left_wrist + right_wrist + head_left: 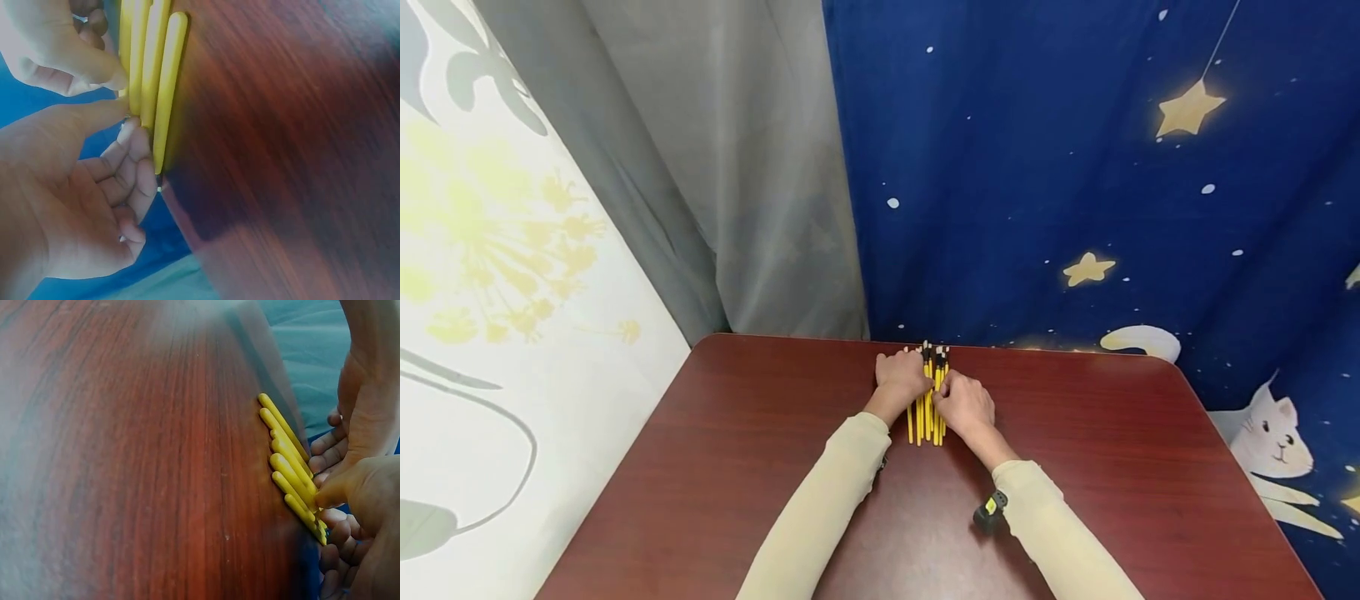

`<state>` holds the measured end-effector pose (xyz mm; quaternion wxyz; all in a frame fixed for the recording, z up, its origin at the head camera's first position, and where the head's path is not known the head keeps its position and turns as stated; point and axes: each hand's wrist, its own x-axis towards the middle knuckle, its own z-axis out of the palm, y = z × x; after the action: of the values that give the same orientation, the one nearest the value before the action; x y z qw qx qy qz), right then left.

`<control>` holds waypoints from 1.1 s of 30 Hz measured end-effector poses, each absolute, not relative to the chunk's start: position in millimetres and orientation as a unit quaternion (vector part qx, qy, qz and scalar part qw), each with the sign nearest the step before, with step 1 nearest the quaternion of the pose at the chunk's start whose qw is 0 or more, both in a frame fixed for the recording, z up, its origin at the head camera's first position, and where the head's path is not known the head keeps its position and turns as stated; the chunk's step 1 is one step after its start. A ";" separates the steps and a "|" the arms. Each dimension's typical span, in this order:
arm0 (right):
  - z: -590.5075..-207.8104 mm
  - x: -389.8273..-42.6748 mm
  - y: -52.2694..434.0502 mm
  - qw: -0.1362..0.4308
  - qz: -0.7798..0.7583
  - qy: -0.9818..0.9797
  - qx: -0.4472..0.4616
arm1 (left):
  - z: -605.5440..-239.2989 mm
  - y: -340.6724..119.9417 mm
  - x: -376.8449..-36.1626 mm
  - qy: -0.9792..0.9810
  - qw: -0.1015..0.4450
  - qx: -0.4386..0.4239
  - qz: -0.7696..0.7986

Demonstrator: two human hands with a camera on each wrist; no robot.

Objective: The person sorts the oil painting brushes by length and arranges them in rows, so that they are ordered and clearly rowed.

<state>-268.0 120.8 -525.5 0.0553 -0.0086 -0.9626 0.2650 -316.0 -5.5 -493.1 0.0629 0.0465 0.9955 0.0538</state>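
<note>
A row of several yellow-handled paintbrushes [919, 421] lies on the table, dark ferrules and pale tips toward the far edge. My left hand [901, 375] reaches over the left side of the row, near the ferrules. In the left wrist view its thumb and curled fingers pinch at the brush handles [165, 94]. From the right, my right hand [966, 402] pinches a handle between thumb and fingertips. The two hands nearly meet over the row. Rounded handle ends [278, 461] show side by side in the right wrist view; the fingers hide the far ends there.
The reddish-brown table [737, 467] reaches back to a grey curtain [775, 208] and a blue star-patterned curtain [1000, 167]. A patterned white panel [512, 333] stands at the left. A small black wrist camera [988, 512] sits at the right sleeve.
</note>
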 end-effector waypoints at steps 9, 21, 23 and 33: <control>-522.2 -264.9 126.5 0.036 0.233 -0.972 -0.009 | -490.4 7.6 -312.0 0.996 0.060 0.030 0.053; -519.7 -270.1 129.5 0.006 0.243 -0.970 -0.010 | -483.0 15.2 -316.2 0.995 0.082 0.000 0.051; -519.7 -270.5 127.8 0.006 0.255 -0.967 -0.010 | -482.5 15.0 -316.4 0.995 0.086 -0.005 0.046; -517.6 -269.3 122.5 0.021 0.269 -0.963 -0.019 | -481.9 16.2 -317.1 0.995 0.089 -0.017 0.046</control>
<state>-269.3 122.5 -517.6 0.0212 -0.0193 -0.9627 0.2692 -317.1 16.2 -481.9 0.0892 -0.0175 0.9948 0.0462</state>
